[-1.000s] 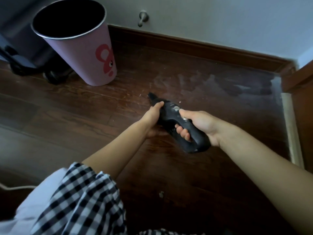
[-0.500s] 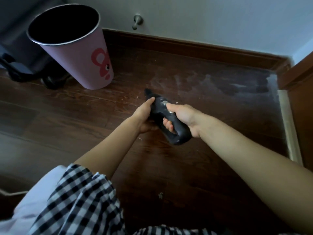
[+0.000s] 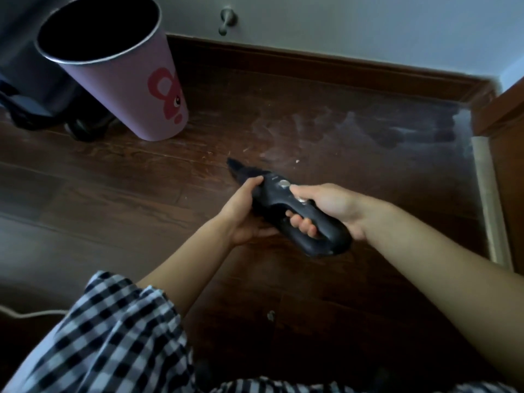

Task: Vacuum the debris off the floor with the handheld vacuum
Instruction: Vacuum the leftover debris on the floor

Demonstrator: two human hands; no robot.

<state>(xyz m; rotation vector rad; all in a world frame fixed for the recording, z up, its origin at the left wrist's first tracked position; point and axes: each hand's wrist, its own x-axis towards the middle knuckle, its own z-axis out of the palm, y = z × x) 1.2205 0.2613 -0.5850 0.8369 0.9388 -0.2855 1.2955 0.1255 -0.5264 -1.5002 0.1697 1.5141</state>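
Floor (image 3: 113,194): dark brown wood boards, a pale dusty smear on the far part toward the right corner.
Wall (image 3: 368,29): pale, with a brown skirting board (image 3: 340,69) along its foot; a small metal doorstop (image 3: 226,19) juts from it above the skirting.
Bin (image 3: 133,89): pink, with a red cartoon print, open dark mouth with a metal rim; stands on the floor at the upper left, well apart from the hands.
Vacuum (image 3: 286,205): black, handheld, held above the floor at mid-frame; pointed nozzle aims up-left toward the bin, loop handle at the near-right end; two round silver buttons on top.
Left hand (image 3: 243,214): cups the vacuum's body from the left and below, thumb laid on its upper side, fingers curled under.
Right hand (image 3: 326,208): wrapped round the loop handle, fingers showing through the loop, thumb stretched forward beside the front button.
Debris (image 3: 297,161): pale specks on the floor just past the nozzle; one greyish bit (image 3: 271,315) lies nearer, between the forearms.
Sleeve (image 3: 113,336): black-and-white check, lower left.
Cord (image 3: 31,313): pale line on the floor at the left edge.
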